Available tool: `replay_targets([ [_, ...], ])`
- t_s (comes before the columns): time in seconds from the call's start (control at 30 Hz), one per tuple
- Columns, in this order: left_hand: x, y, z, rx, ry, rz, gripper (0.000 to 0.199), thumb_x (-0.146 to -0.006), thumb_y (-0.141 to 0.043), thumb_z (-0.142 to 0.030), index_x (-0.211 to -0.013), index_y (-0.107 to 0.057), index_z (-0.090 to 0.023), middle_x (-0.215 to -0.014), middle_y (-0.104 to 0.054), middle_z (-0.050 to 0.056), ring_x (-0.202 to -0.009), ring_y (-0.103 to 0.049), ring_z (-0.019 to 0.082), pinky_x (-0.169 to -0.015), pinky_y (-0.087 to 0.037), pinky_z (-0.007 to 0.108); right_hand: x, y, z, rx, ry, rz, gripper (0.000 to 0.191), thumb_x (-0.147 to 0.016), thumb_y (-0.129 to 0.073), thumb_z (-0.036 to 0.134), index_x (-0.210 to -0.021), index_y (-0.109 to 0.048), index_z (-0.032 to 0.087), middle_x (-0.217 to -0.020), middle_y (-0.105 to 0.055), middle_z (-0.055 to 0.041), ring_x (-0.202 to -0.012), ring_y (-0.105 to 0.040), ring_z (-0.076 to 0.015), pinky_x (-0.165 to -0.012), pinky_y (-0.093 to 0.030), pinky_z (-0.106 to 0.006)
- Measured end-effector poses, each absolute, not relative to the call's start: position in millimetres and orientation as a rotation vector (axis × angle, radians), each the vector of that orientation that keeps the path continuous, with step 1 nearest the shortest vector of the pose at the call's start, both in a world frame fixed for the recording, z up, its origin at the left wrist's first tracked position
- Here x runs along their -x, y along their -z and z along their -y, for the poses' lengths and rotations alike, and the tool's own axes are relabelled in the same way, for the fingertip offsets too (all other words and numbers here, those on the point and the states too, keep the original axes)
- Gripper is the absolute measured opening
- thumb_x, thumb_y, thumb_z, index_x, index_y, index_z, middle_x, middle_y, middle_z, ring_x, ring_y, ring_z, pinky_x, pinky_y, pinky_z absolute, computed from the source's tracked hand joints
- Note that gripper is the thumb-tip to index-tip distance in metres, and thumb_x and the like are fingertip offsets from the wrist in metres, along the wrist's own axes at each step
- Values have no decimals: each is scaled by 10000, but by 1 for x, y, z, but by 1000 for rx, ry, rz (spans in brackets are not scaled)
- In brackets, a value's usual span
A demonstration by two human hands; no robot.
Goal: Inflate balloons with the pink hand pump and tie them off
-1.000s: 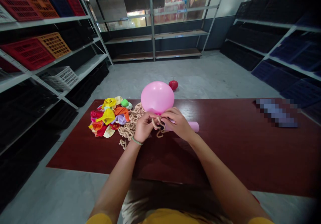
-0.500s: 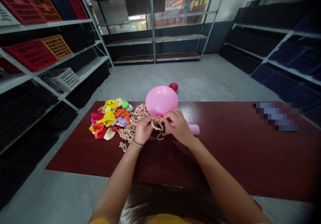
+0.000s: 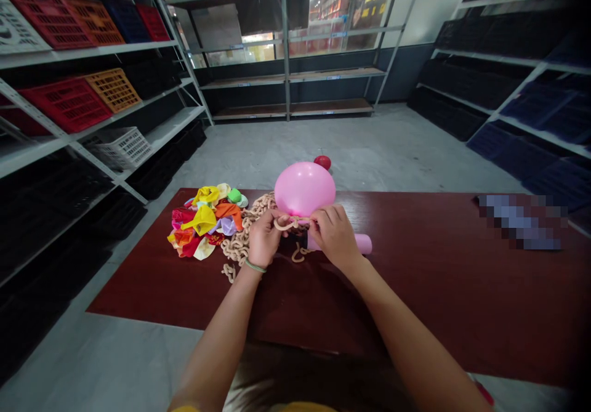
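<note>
- Pink balloon [image 3: 305,189], fully rounded, sits right above our hands, out over the dark red table [image 3: 438,289]!
- Left hand [image 3: 264,238] is curled tight, fingers pinching a strand of beige looped chain [image 3: 240,246] just under the balloon.
- Right hand [image 3: 335,236] comes in from the other side, fingers pressed together on that same strand at the balloon's base, and the two hands are nearly touching!
- Pink cylinder [image 3: 362,244] lies on the table, right beside our right hand.
- More of the chain heaps up to our left, against a colourful pile of deflated balloons [image 3: 203,221].
- Small red balloon [image 3: 322,162] out on the floor beyond the table.
- Blurred patch [image 3: 519,221] on the table's right side, too pixelated for us to call.
- Metal shelves [image 3: 286,48] all around, with red crates [image 3: 64,105] on the left!
</note>
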State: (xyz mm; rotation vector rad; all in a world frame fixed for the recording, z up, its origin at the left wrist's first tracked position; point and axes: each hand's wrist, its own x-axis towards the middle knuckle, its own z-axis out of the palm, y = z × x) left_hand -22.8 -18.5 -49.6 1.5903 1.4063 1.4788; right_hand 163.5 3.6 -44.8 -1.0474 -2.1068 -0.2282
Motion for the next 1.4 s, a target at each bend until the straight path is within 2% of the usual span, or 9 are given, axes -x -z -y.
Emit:
replay_targets([
  [0.27,18,53,16,-1503,-1351,-1282,236,-893,-574,-410,-843,-644,-191,-577,-586,-23,-513,-515,121,-562,-404,232,-166,45,0,1006,177,2130,137,-930,-479,246,-953,-603,193,-908,-628,-84,-875,-513,-230,-799,-415,-365],
  [0.47,19,54,15,-1517,-1344,-1280,232,-891,-581,-402,-842,-649,-186,-588,-584,-23,-513,-499,108,-565,-397,223,-166,49,1,1146,131,2096,242,-927,-495,359,-814,-628,191,-633,-615,-19,-580,-523,-147,-586,-311,-296],
  [0.57,17,53,16,-1510,-1336,-1259,231,-893,-578,-399,-848,-643,-182,-585,-576,-25,-510,-497,106,-551,-389,222,-165,50,1,1270,100,2103,343,-924,-491,442,-744,-636,188,-585,-612,-25,-532,-519,-138,-553,-255,-289],
  [0.67,14,53,16,-1457,-1351,-1217,235,-887,-586,-403,-837,-629,-177,-622,-592,-19,-505,-491,99,-539,-386,220,-165,48,1,1362,-51,2118,428,-926,-467,510,-698,-643,193,-586,-622,-29,-533,-530,-136,-545,-235,-278],
  [0.83,10,54,16,-1406,-1347,-1122,231,-885,-593,-390,-836,-623,-167,-706,-635,3,-515,-496,88,-541,-399,220,-166,43,-1,1436,-528,1987,494,-917,-433,595,-694,-668,223,-577,-616,2,-531,-533,-131,-522,-261,-256],
  [1.1,9,50,18,-1385,-1345,-1114,218,-891,-596,-370,-824,-625,-165,-644,-628,-5,-509,-496,85,-547,-396,215,-169,43,-7,1165,-1088,1784,396,-874,-527,568,-756,-646,210,-572,-580,29,-551,-526,-122,-542,-363,-240],
  [1.2,8,50,18,-1394,-1380,-1151,221,-890,-598,-376,-816,-614,-168,-627,-617,-11,-512,-503,88,-556,-402,217,-168,39,-4,1094,-1079,1753,337,-882,-536,494,-718,-600,207,-605,-577,31,-576,-518,-115,-571,-382,-238],
  [1.33,8,53,18,-1365,-1480,-1201,226,-890,-593,-386,-812,-587,-175,-680,-641,-5,-523,-534,97,-551,-415,226,-166,32,2,1129,-945,1771,278,-877,-547,426,-729,-619,203,-637,-577,27,-600,-508,-116,-576,-371,-237],
  [1.4,7,54,17,-1369,-1497,-1239,219,-888,-597,-386,-821,-592,-177,-641,-627,-12,-534,-551,110,-564,-426,231,-166,29,3,1154,-870,1776,276,-874,-551,416,-720,-624,199,-624,-563,27,-598,-496,-116,-567,-360,-236],
])
